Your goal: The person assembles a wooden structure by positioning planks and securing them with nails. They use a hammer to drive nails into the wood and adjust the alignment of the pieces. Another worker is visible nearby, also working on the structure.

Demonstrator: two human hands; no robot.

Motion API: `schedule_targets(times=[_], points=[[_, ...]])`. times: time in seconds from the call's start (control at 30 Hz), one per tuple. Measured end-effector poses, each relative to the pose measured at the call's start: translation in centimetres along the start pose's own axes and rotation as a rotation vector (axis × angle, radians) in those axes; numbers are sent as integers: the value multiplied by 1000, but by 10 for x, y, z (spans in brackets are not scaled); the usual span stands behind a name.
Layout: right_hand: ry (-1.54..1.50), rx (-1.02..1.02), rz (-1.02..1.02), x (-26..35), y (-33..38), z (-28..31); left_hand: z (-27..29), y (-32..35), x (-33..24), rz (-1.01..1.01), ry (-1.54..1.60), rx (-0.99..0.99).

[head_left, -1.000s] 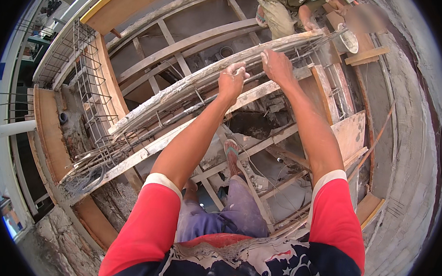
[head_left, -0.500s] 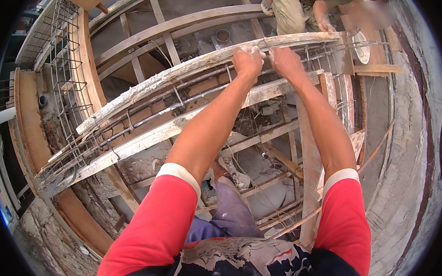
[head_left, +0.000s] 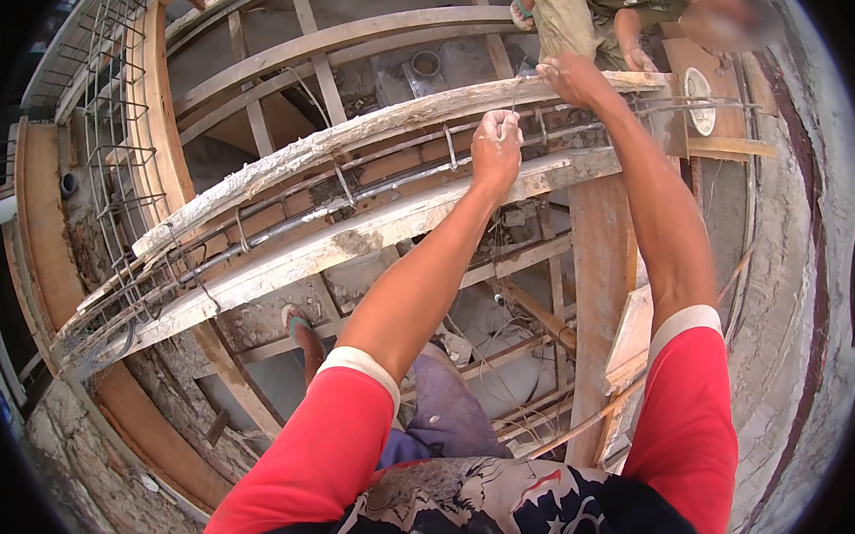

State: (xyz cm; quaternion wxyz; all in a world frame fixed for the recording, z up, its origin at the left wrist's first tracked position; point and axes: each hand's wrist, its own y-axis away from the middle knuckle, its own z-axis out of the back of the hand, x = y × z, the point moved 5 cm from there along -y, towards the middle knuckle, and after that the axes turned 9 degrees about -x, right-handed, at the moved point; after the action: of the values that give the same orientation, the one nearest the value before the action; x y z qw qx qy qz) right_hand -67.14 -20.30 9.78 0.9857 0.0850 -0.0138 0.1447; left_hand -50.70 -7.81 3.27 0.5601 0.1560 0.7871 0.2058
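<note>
Timber framing (head_left: 429, 21) spans beyond the plaster-crusted curved board (head_left: 338, 134). At its near side, left hand (head_left: 497, 148) is closed, apparently to hold thin wire (head_left: 515, 96) taut; right hand (head_left: 574, 81) curls at its far edge, contents indeterminable.

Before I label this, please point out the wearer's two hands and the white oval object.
Left hand (head_left: 498, 148), head view: back of the hand.
Right hand (head_left: 574, 81), head view: back of the hand.
White oval object (head_left: 700, 91), head view: its pale face.
</note>
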Motion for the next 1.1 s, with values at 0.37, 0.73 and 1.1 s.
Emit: schedule_targets(times=[0.37, 0.73, 1.1], points=[[156, 53, -43, 77, -30, 32, -7, 36, 15, -39, -27, -45], [-479, -144, -250, 66, 66, -45, -12, 65, 14, -35, 74, -27], [-338, 34, -344, 69, 51, -35, 1, 58, 11, -273, -438, -9]])
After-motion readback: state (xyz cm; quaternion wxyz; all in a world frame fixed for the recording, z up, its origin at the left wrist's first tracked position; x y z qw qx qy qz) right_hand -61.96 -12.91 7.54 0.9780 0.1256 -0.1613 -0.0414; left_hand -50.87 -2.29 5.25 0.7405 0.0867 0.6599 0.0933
